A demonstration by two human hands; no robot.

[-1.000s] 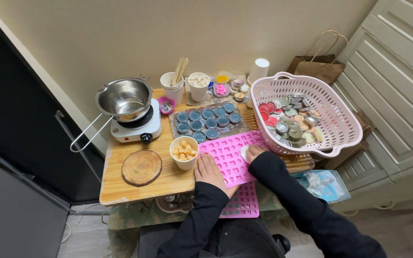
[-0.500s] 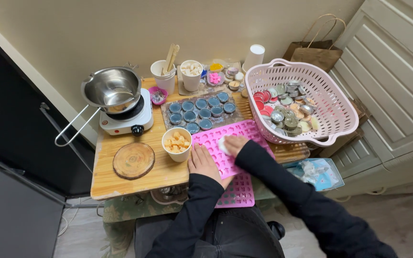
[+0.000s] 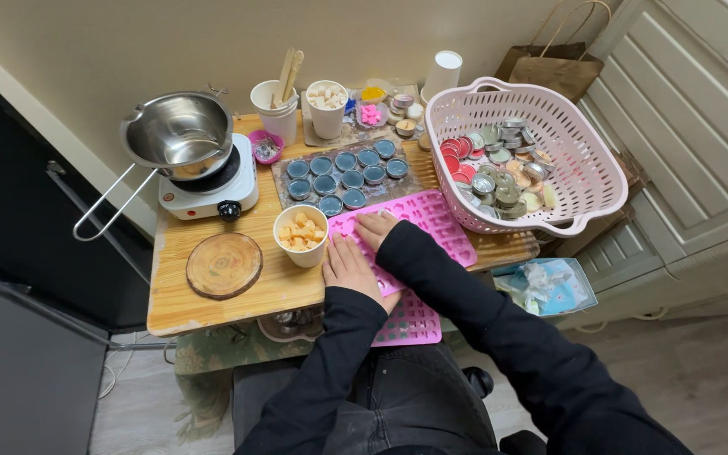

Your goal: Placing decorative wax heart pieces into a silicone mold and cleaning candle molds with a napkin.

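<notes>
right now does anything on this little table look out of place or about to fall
The pink basket hangs past the table's right edge, so it looks liable to tip. A second pink mould sticks out over the person's lap below the front edge. Both hands, left and right, lie flat on the pink mould. Nothing looks spilled.

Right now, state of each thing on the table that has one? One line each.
Left hand: flat on the pink silicone mould, holding nothing.
Right hand: flat on the mould, holding nothing.
Pink silicone mould: lying flat, overhanging the table's near edge.
Steel pot: upright on the white hotplate, looks empty.
Paper cup: upright, filled with yellowish chunks.
Blue tins: open, filled, in rows.
Pink basket: upright, partly filled with small tins.
</notes>
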